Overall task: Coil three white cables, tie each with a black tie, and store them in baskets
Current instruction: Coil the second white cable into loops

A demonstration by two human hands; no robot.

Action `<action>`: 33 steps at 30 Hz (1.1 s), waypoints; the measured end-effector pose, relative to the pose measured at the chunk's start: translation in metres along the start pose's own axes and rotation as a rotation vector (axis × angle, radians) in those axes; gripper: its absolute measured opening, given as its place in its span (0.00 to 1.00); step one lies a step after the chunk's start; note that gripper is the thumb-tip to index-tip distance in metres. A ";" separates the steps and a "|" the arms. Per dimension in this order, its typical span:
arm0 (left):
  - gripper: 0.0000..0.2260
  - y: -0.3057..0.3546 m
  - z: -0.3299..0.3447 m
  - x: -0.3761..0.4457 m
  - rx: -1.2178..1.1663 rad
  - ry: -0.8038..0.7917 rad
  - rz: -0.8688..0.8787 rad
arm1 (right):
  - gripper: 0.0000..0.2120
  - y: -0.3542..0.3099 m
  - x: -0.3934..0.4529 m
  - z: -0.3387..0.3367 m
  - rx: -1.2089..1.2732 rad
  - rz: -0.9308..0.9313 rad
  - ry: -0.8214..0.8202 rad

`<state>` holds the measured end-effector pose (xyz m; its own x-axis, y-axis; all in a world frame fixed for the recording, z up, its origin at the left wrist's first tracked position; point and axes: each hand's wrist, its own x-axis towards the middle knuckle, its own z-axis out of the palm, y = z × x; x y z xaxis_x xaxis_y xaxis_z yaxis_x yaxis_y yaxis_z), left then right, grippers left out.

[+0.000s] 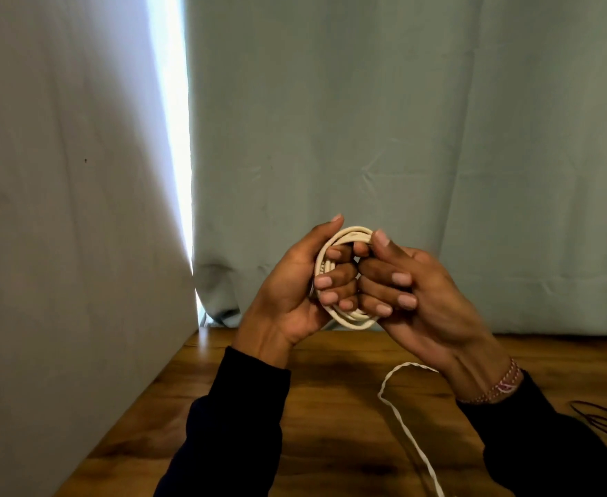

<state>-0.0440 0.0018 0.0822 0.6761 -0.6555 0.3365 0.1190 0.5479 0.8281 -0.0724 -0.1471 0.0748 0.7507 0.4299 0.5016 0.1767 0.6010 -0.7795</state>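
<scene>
Now both hands clasp one coiled white cable in the air above the table.

Left hand (295, 281) curls round the left side of the white coil (347, 278), right hand (413, 299) hooks its fingers through the right side; the ring faces the camera, standing upright between the palms. Black ties (603, 419) lie on the wooden table (330, 407) to the far right, nearer the right hand, which I judge better placed to reach them. A loose white cable (399, 417) trails below.

left hand (295, 281): raised, fingers curled, gripping | right hand (420, 292): raised, fingers curled, gripping
</scene>
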 end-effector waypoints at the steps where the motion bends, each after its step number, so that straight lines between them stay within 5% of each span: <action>1: 0.17 0.000 0.001 0.000 0.007 -0.015 0.012 | 0.17 0.000 0.000 0.000 0.043 0.006 -0.011; 12: 0.15 -0.004 0.008 0.000 -0.066 -0.042 0.093 | 0.16 -0.001 -0.004 0.002 0.001 -0.098 0.012; 20: 0.21 -0.018 0.031 0.006 0.619 0.406 0.352 | 0.18 0.003 -0.003 0.004 -0.583 -0.290 0.338; 33: 0.19 -0.040 0.032 0.016 0.902 0.455 0.324 | 0.20 0.022 0.008 -0.018 -0.930 -0.532 0.653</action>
<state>-0.0616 -0.0475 0.0687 0.8098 -0.1882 0.5558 -0.5729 -0.0493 0.8181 -0.0512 -0.1421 0.0547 0.5767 -0.2926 0.7628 0.7360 -0.2192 -0.6405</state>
